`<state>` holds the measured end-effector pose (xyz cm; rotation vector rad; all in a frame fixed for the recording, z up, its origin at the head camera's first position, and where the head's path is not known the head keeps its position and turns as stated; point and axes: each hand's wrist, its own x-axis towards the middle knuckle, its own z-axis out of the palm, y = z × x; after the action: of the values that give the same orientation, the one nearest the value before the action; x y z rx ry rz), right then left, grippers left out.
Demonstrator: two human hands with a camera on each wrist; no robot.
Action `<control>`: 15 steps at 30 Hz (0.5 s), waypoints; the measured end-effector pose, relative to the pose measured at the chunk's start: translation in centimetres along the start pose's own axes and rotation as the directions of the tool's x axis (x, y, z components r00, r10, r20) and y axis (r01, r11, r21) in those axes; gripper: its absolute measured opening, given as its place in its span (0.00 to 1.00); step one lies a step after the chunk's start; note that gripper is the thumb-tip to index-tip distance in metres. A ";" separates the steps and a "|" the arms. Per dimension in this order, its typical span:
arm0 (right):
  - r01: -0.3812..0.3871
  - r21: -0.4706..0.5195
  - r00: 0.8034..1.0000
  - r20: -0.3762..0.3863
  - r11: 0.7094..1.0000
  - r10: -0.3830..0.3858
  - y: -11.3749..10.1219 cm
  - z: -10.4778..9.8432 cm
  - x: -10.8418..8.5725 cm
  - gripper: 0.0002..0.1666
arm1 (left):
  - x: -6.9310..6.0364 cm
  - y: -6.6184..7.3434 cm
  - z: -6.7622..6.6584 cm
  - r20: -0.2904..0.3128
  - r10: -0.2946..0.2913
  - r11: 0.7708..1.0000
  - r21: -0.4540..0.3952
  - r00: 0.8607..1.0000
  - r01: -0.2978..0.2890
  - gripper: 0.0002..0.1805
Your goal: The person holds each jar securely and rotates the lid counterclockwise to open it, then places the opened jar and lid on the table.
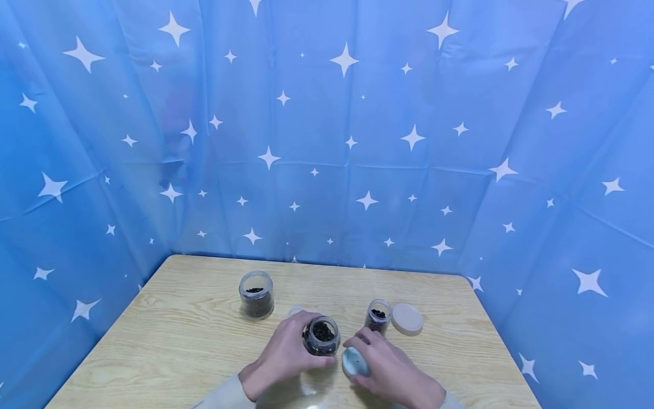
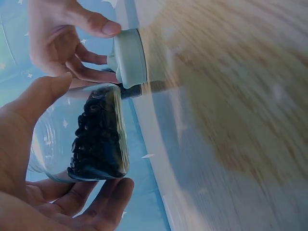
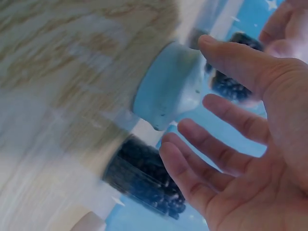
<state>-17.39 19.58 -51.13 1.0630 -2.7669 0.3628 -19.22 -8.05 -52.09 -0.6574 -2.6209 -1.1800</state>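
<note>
In the head view my left hand (image 1: 291,346) grips an open glass jar (image 1: 322,336), thumb on one side and fingers on the other. Black beans (image 2: 98,134) fill part of it, and the left wrist view shows it upright just above or on the table; I cannot tell which. A pale blue lid (image 1: 354,362) lies on the tabletop to its right. Around that lid my right hand (image 1: 383,366) spreads its fingers, the thumb tip (image 3: 208,42) at its edge and the other fingertips a little apart from it. Beyond the right hand stands a small clear jar (image 3: 144,178) of black beans.
A larger lidless jar (image 1: 256,301) with dark contents stands at the back left of the wooden table (image 1: 194,318). Beside the small jar lies a whitish round lid (image 1: 407,318). A pale object (image 1: 295,311) shows partly behind the left hand. Blue star-patterned curtains (image 1: 317,125) enclose the table.
</note>
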 end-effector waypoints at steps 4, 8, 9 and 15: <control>0.009 0.004 1.000 -0.010 1.000 -0.009 -0.1 -0.6 -0.3 0.35 | 0.0 0.0 0.3 0.015 0.018 1.000 0.013 1.000 -0.018 0.46; 0.017 0.001 1.000 -0.023 1.000 -0.017 -0.3 -1.1 -0.6 0.35 | 0.1 -0.1 0.7 0.026 0.024 1.000 0.016 0.999 -0.024 0.47; 0.019 0.000 0.999 -0.031 1.000 -0.019 -0.3 -1.2 -0.6 0.35 | 0.1 -0.1 0.7 0.027 0.025 1.000 0.017 0.999 -0.025 0.47; 0.002 0.019 0.999 -0.034 1.000 -0.001 -0.6 -1.7 -0.7 0.35 | 0.1 -0.1 0.6 0.042 0.017 1.000 0.023 0.999 -0.018 0.47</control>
<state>-16.39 20.10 -49.57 1.0530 -2.7381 0.4043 -19.34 -7.60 -52.55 -0.7063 -2.6535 -1.1409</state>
